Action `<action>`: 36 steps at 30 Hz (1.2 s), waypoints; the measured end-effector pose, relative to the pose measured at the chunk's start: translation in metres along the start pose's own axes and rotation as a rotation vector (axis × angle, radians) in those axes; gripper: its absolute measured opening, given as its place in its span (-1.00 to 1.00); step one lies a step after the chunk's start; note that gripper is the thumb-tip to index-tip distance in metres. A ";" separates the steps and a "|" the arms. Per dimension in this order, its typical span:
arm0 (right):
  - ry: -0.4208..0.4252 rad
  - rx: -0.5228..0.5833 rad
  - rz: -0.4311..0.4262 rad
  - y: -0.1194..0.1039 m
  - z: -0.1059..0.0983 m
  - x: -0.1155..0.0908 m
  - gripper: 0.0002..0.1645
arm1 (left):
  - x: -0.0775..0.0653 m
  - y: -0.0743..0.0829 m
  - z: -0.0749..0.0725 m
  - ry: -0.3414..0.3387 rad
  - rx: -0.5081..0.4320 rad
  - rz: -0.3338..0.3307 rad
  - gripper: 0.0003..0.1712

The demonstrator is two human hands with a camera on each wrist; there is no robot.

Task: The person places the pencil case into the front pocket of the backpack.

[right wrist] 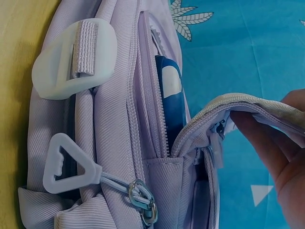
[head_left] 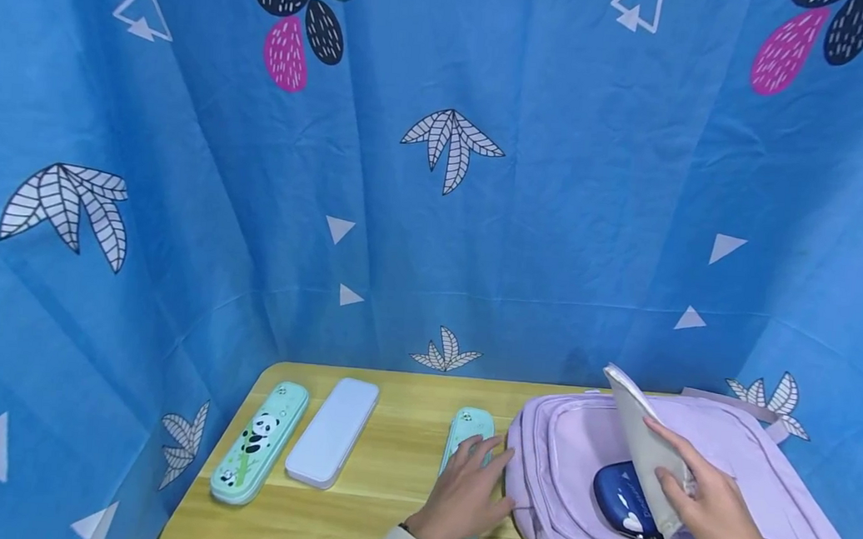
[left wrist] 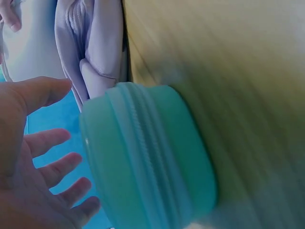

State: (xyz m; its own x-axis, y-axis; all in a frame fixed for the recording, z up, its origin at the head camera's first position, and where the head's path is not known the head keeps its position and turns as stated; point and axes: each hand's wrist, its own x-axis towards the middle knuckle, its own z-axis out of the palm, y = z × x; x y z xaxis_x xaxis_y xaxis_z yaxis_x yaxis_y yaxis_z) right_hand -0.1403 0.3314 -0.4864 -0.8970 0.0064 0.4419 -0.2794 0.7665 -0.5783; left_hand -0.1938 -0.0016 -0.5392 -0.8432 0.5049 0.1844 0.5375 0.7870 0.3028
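Note:
A lavender backpack (head_left: 569, 446) lies on the table with its front pocket unzipped. My right hand (head_left: 708, 502) pinches the pocket's flap (head_left: 641, 443) and holds it raised. Inside the pocket sits a dark blue zip case (head_left: 615, 491) with a white heart; in the right wrist view, part of this blue case (right wrist: 172, 95) shows behind the zip teeth. My left hand (head_left: 464, 493), fingers spread, is over a mint green pencil case (head_left: 472, 423) beside the backpack, hiding its middle. In the left wrist view the palm faces the end of the zipped mint case (left wrist: 147, 157).
To the left on the wooden table (head_left: 390, 434) lie a mint panda pencil case (head_left: 260, 441) and a pale lavender case (head_left: 333, 434). A blue patterned curtain (head_left: 433, 245) stands behind and along both sides. A plastic buckle (right wrist: 102, 52) and a triangular zip pull (right wrist: 71, 164) are on the backpack.

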 end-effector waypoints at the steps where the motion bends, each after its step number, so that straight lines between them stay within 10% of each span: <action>1: 0.001 0.000 0.000 0.000 0.000 0.000 -0.16 | -0.002 -0.001 0.000 0.000 0.001 0.000 -0.25; 24: -0.002 0.019 -0.047 -0.005 0.008 0.001 -0.15 | -0.035 -0.028 -0.004 -0.020 -0.050 -0.137 -0.13; 36: -0.003 0.030 -0.068 -0.015 0.016 0.000 -0.15 | -0.040 -0.041 -0.014 0.019 -0.132 -0.391 -0.05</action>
State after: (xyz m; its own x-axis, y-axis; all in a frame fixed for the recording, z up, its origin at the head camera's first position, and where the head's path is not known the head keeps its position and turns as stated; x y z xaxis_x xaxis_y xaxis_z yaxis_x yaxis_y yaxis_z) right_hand -0.1417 0.3092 -0.4884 -0.8768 -0.0470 0.4785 -0.3496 0.7456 -0.5673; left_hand -0.1821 -0.0586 -0.5459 -0.9843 0.1695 0.0483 0.1721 0.8656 0.4703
